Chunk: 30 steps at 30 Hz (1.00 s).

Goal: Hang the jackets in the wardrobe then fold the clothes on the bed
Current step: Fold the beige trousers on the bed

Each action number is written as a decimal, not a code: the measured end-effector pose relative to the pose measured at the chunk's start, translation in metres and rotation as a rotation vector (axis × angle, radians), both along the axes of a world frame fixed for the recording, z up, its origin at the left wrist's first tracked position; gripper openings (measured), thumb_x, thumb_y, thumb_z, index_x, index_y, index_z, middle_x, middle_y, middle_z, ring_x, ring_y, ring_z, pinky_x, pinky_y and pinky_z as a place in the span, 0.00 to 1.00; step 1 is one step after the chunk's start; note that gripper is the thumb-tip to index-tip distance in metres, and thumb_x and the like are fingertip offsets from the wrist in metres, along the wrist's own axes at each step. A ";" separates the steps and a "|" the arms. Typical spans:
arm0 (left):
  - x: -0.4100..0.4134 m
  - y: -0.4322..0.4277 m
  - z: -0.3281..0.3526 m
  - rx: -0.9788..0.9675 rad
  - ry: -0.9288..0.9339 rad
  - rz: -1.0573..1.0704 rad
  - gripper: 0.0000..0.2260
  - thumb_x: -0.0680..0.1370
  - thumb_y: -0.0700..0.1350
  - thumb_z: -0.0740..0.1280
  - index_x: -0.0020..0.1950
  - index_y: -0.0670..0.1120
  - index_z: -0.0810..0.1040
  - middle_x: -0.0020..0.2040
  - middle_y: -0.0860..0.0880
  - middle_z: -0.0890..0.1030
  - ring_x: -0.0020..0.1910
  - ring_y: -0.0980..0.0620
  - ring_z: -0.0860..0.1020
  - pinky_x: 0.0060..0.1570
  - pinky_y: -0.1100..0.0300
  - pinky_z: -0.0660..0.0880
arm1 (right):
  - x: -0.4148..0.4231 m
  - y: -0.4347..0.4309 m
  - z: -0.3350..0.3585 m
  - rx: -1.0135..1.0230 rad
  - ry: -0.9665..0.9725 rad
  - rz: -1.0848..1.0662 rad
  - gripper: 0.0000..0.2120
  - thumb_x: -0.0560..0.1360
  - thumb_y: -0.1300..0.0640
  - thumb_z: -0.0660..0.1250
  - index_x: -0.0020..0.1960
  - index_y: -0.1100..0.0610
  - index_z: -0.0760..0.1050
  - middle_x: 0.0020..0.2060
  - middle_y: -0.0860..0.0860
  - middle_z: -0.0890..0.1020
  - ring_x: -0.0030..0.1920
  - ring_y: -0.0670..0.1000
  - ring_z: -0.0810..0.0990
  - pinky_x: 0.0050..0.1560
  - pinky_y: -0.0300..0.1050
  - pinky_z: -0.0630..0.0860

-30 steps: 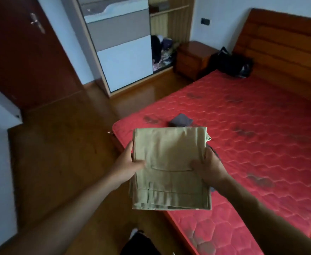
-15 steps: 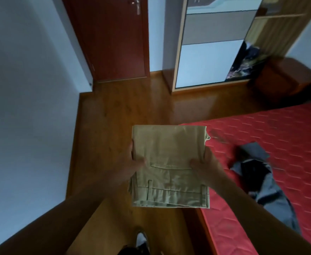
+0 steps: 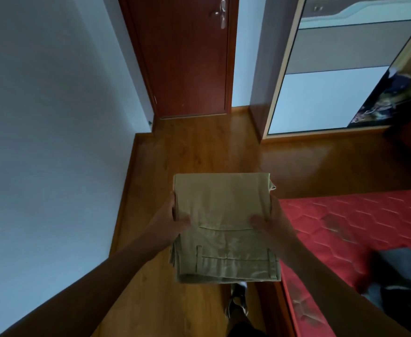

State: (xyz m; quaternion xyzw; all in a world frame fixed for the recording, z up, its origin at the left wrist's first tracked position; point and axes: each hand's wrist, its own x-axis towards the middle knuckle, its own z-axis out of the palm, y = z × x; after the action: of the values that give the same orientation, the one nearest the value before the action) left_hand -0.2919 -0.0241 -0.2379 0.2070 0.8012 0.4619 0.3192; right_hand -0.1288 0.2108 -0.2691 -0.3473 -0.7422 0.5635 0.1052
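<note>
Trousers (image 3: 225, 227) are folded into a neat khaki rectangle, with the waistband and belt loops at the near end and a pocket seam across the middle. They're held flat in the air out front, over the wooden floor (image 3: 199, 154) just off the corner of the bed (image 3: 345, 215). Left hand (image 3: 173, 221) has the left edge, thumb lying on top of the fabric and fingers tucked underneath where you can't see them, and the right hand (image 3: 272, 221) does the same on the right edge. So both grips are clamped on the trousers, one per side, about halfway along the bundle. The bed is a bare red mattress with a hexagon quilt pattern, and a grey and dark piece of clothing (image 3: 404, 276) lies loose on it at the bottom right, well apart from the trousers. Just below the bundle a shoe (image 3: 238, 300) shows on the floor. Further back there's a dark red door (image 3: 187, 57) with a metal handle (image 3: 220, 14), a pale wall (image 3: 41, 117) filling the left side, and a wardrobe (image 3: 333, 69) with a panelled front on the right. Some dark stuff shows past the panel's right edge, too murky to make out.
</note>
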 end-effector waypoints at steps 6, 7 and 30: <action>-0.083 0.079 0.017 -0.022 0.065 0.057 0.39 0.72 0.58 0.70 0.78 0.64 0.53 0.66 0.65 0.71 0.63 0.60 0.74 0.61 0.56 0.77 | -0.100 0.085 0.001 -0.064 0.080 0.080 0.37 0.73 0.53 0.70 0.77 0.49 0.57 0.60 0.45 0.77 0.57 0.51 0.81 0.51 0.52 0.82; -0.098 0.093 0.017 -0.019 0.068 0.062 0.39 0.73 0.58 0.70 0.79 0.63 0.52 0.67 0.64 0.70 0.63 0.59 0.74 0.62 0.55 0.77 | -0.117 0.100 0.003 -0.044 0.097 0.101 0.36 0.74 0.54 0.70 0.77 0.48 0.57 0.59 0.41 0.77 0.57 0.48 0.80 0.49 0.46 0.81; -0.512 0.453 0.019 0.005 0.015 -0.211 0.38 0.79 0.48 0.70 0.82 0.58 0.51 0.75 0.53 0.70 0.68 0.51 0.74 0.67 0.46 0.75 | -0.456 0.392 0.003 -0.017 0.069 -0.253 0.36 0.70 0.39 0.71 0.73 0.38 0.57 0.56 0.39 0.77 0.51 0.44 0.80 0.38 0.38 0.79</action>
State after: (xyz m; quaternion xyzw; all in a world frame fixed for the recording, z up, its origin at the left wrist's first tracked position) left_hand -0.8037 0.4286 -0.2186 0.2944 0.7763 0.4262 0.3593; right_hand -0.5848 0.6026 -0.2660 -0.4195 -0.6835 0.5636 0.1981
